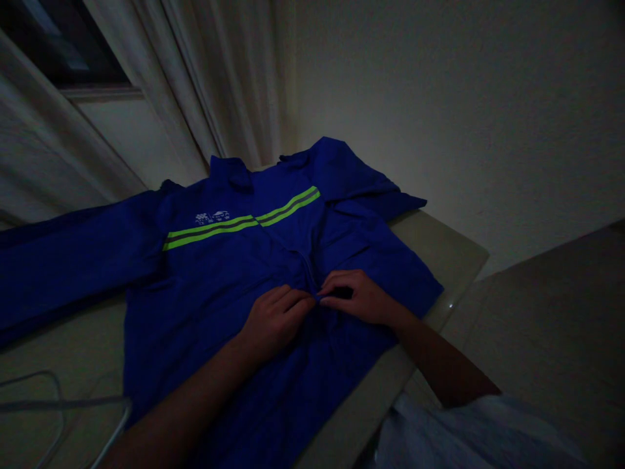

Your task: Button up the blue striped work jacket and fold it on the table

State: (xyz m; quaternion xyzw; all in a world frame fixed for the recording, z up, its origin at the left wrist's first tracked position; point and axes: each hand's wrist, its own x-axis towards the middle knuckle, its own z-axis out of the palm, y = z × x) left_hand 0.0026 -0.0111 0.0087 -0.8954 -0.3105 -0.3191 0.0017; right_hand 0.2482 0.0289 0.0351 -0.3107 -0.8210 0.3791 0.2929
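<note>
A blue work jacket lies front side up, with a yellow-green and grey stripe across its chest and white print above the stripe. Its collar points away from me, and one sleeve stretches off to the left. My left hand pinches the front opening near the middle of the jacket. Close beside it, my right hand grips the same edge between thumb and fingers. The fingertips of both hands nearly meet there, and the cloth is bunched around them. Whether a button sits between the fingers is too dark to tell.
The jacket rests on a pale table whose corner and edge show at the right. Bent metal wire lies at the lower left. Behind the table are a curtain, a dark window and a plain wall.
</note>
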